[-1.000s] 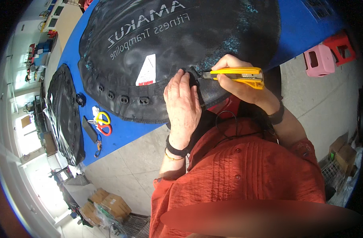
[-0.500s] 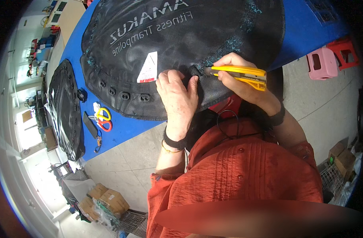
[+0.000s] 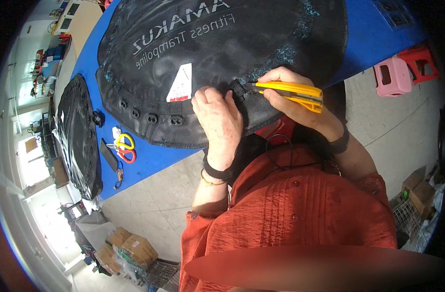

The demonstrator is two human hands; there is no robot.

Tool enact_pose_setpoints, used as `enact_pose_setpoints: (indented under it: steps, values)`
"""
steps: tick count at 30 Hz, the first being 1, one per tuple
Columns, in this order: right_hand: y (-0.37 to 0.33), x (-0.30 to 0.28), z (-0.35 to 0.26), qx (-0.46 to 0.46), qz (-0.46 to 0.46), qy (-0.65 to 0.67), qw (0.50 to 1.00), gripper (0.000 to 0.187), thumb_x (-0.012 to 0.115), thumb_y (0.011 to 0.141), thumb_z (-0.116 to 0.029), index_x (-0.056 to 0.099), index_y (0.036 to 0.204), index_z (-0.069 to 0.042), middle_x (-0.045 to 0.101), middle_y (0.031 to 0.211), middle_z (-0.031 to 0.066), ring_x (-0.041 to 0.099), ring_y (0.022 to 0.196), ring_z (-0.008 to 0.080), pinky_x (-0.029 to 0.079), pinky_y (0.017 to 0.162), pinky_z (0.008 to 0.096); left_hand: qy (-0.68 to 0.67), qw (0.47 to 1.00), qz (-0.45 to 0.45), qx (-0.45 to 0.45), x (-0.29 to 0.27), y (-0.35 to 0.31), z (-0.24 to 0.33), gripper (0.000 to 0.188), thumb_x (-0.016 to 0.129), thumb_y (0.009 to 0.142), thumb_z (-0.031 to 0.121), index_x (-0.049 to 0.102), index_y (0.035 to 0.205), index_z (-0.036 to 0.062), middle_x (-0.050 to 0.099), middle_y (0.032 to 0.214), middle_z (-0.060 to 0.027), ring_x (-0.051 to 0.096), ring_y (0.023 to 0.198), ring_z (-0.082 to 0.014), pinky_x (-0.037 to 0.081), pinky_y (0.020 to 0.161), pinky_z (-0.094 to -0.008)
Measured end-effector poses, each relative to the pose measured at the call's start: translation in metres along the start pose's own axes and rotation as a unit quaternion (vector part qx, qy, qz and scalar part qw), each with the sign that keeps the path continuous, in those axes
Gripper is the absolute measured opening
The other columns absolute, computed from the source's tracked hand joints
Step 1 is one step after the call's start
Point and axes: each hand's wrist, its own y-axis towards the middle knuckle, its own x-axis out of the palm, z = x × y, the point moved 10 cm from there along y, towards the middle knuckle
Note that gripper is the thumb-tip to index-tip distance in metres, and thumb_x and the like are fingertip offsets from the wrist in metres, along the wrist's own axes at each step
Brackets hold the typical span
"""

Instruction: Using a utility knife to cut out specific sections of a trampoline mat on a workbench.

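A round black trampoline mat (image 3: pixel 149 87) with white print lies spread before me. My left hand (image 3: pixel 218 117) bears down on its near edge, fingers bent and thumb drawn in, gripping the fabric. From the right, my right hand (image 3: pixel 300 100) grips a yellow utility knife (image 3: pixel 296 90). The blade end points left at a dark raised strap piece (image 3: pixel 239 89) beside my left thumb; whether it touches cannot be made out. Several black plastic buckles (image 3: pixel 152 118) line the border left of my hand. A white label (image 3: pixel 181 83) lies beyond my left fingers.
The mat covers much of a blue table (image 3: pixel 149 168). Left of it are scissors (image 3: pixel 125 146) with red and yellow handles, a dark flat object (image 3: pixel 109 155) and another black mat (image 3: pixel 77 138). Pink (image 3: pixel 392 78) and red stools (image 3: pixel 418 63) stand on the right; cartons (image 3: pixel 137 247) sit lower left.
My left thumb has drawn back toward the fingers, and more of the dark strap piece shows. The knife and my right hand have shifted slightly left.
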Motion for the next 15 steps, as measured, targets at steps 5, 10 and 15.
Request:
enact_pose_setpoints:
  steps: [5,10,15]
  values:
    - [-0.0015,-0.0006,0.0038,0.039,-0.024,-0.012,0.999,0.018,0.066,0.096,-0.014,0.065,0.110,-0.003,0.069,0.096,0.0068,0.066,0.088,0.0145,0.053,0.081,0.0309,0.008,1.000,0.002,-0.008,0.0011,-0.0007,0.0020,0.024,0.072,0.087,0.007,0.058,0.101,-0.0064,0.058,0.109,-0.0254,0.055,0.102,-0.0439,0.045,0.092,-0.0507]
    - [-0.0030,-0.0009,0.0081,0.048,-0.027,-0.006,0.998,0.018,0.067,0.096,-0.015,0.065,0.109,-0.004,0.069,0.096,0.0065,0.066,0.089,0.0143,0.053,0.082,0.0308,0.025,1.000,-0.003,-0.015,0.0025,-0.0010,0.0028,0.023,0.072,0.087,0.006,0.057,0.101,-0.0057,0.058,0.109,-0.0253,0.055,0.103,-0.0439,0.045,0.093,-0.0507]
    - [-0.0003,0.0010,0.0005,0.021,-0.009,0.019,1.000,0.019,0.066,0.097,-0.015,0.065,0.112,-0.003,0.068,0.094,0.0052,0.063,0.088,0.0117,0.051,0.082,0.0285,-0.005,0.998,0.059,0.017,-0.0064,-0.0067,0.0030,0.024,0.074,0.086,0.005,0.057,0.101,-0.0030,0.060,0.104,-0.0227,0.057,0.096,-0.0423,0.047,0.086,-0.0508]
